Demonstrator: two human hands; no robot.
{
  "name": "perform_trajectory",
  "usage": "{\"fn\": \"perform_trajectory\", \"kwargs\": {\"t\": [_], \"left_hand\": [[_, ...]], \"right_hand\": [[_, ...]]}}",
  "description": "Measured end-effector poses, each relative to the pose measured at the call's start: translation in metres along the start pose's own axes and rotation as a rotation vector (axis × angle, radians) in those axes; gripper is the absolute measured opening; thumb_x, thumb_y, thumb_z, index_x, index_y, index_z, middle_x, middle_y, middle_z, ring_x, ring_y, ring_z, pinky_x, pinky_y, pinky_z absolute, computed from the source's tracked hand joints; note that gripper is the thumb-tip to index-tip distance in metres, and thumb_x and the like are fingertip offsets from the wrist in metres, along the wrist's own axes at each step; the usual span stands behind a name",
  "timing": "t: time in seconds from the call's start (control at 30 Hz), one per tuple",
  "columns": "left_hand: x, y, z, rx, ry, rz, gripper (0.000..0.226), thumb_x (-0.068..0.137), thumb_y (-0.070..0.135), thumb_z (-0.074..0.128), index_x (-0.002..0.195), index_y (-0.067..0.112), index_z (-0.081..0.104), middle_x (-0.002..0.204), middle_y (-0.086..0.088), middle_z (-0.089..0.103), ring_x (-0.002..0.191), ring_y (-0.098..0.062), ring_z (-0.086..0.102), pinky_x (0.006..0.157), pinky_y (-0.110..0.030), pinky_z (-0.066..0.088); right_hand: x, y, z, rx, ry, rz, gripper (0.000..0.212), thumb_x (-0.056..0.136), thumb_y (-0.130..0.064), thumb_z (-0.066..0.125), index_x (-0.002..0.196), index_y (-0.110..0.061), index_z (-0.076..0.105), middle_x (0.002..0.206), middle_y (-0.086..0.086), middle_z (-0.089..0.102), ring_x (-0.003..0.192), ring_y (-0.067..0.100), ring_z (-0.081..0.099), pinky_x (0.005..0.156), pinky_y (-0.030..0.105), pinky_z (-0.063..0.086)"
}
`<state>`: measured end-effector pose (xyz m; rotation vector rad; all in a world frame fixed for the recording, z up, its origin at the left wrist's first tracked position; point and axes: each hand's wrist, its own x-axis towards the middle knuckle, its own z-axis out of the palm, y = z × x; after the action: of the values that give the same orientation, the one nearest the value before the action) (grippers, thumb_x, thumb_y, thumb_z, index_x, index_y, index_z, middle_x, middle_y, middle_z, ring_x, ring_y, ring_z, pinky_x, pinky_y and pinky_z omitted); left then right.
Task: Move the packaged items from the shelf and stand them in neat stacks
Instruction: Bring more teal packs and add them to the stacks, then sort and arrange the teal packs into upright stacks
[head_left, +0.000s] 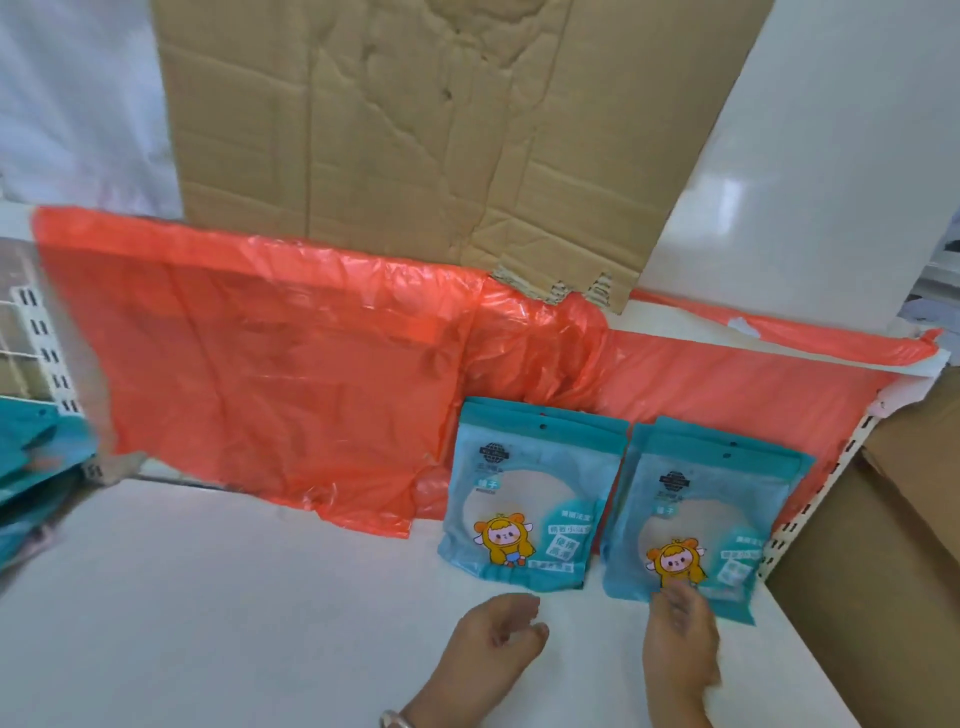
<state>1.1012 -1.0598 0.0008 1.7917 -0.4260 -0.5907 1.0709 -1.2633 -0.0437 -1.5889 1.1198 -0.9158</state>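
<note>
Two stacks of teal packages with a yellow cartoon figure stand upright on the white shelf board (234, 597), leaning against red plastic sheeting. The left stack (530, 493) and the right stack (711, 514) stand side by side. My left hand (493, 634) hovers just below the left stack, fingers loosely curled, holding nothing. My right hand (680, 634) has its fingertips over the lower edge of the right stack's front package, fingers extended and blurred. More teal packages (31, 467) lie at the far left edge.
Red plastic sheeting (270, 364) hangs across the back. A flattened cardboard sheet (415, 130) stands behind it. A white panel (810, 182) rises at the right, with a slotted shelf upright (810, 499) and a brown cardboard box (883, 545) beyond it.
</note>
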Motion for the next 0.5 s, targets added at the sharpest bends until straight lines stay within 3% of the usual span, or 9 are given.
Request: {"fn": "perform_trajectory", "kwargs": {"t": [0.13,0.23,0.37,0.43,0.5], "left_hand": [[-0.055,-0.036,-0.084,-0.134,0.201,-0.009,0.034,0.059,0.040,0.064,0.090,0.027,0.068,0.092,0.010,0.072,0.090,-0.004,0.067,0.080,-0.015,0.051],[-0.110,-0.062,-0.156,-0.161,0.367,-0.020,0.034,0.055,0.043,0.065,0.083,0.025,0.070,0.084,0.009,0.073,0.083,-0.006,0.068,0.081,-0.019,0.051],[-0.195,-0.091,-0.250,-0.183,0.549,-0.066,0.006,0.078,0.017,0.068,0.082,0.020,0.071,0.078,0.006,0.073,0.078,-0.012,0.067,0.076,-0.021,0.051],[-0.239,-0.102,-0.294,-0.194,0.654,-0.094,0.011,0.084,0.007,0.062,0.080,0.014,0.070,0.077,0.002,0.071,0.076,-0.013,0.063,0.067,-0.017,0.049],[-0.282,-0.109,-0.332,-0.189,0.741,-0.121,0.011,0.085,0.010,0.059,0.080,0.007,0.069,0.078,-0.005,0.068,0.074,-0.013,0.061,0.066,-0.016,0.045]], "right_hand": [[-0.084,-0.023,0.035,-0.034,-0.134,0.003,0.023,0.089,-0.011,0.058,0.111,-0.012,0.065,0.115,0.013,0.064,0.102,0.029,0.058,0.098,0.044,0.040],[-0.165,-0.046,0.064,-0.029,-0.325,-0.055,0.019,0.089,-0.014,0.056,0.106,-0.019,0.065,0.114,0.010,0.062,0.100,0.027,0.057,0.096,0.042,0.040],[-0.282,-0.083,0.100,-0.064,-0.637,-0.175,0.015,0.090,-0.023,0.053,0.097,-0.033,0.061,0.103,-0.003,0.055,0.094,0.016,0.049,0.088,0.031,0.030],[-0.336,-0.099,0.122,-0.059,-0.766,-0.226,0.014,0.087,-0.028,0.052,0.096,-0.036,0.060,0.103,-0.006,0.056,0.098,0.015,0.050,0.093,0.034,0.032],[-0.389,-0.112,0.147,-0.065,-0.915,-0.258,0.016,0.088,-0.023,0.055,0.094,-0.037,0.060,0.106,-0.006,0.059,0.106,0.017,0.052,0.104,0.042,0.033]]}}
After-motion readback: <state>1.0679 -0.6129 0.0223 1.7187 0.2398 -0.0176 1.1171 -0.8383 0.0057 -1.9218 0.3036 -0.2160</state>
